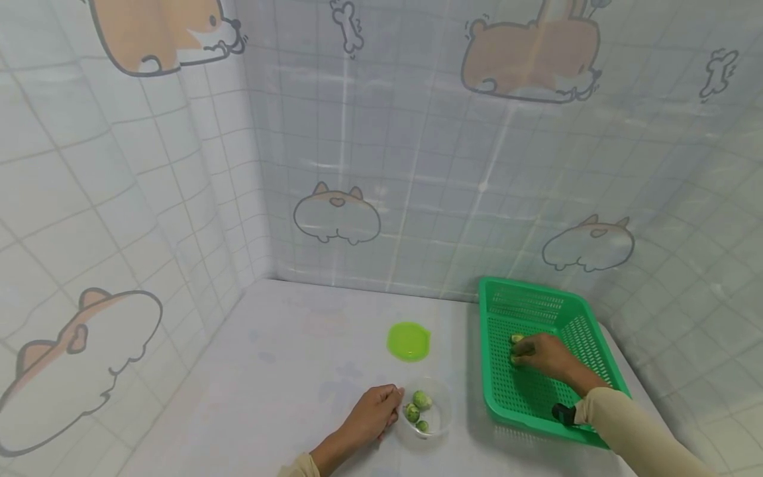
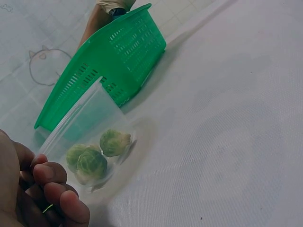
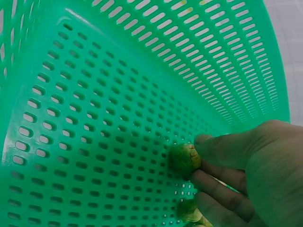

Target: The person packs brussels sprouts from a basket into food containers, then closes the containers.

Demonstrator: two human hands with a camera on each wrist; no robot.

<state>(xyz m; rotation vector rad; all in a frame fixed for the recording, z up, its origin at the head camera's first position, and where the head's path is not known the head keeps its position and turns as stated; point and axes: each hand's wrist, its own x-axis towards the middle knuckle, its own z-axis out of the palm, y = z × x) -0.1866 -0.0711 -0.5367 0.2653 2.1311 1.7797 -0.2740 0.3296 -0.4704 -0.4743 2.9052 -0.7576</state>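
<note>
My left hand point(image 1: 374, 412) pinches the rim of a clear plastic tub point(image 1: 441, 414) at its left side. Inside the tub lie three green Brussels sprouts point(image 2: 92, 165), grouped at the bottom. Over to the right, my right hand point(image 1: 545, 356) reaches down into a green plastic basket point(image 1: 489, 371). Its thumb and fingers pinch a Brussels sprout point(image 3: 185, 159) near the basket's floor in the right wrist view. A second sprout point(image 3: 190, 211) sits just below, close to the other fingertips and partly hidden by them.
A bright green round lid point(image 1: 408, 342) lies flat on the white-covered table point(image 1: 286, 358) behind the tub. Curtain-like walls point(image 1: 429, 165) with cartoon dogs stand at the back and both sides. The basket's raised perforated sides surround my right hand.
</note>
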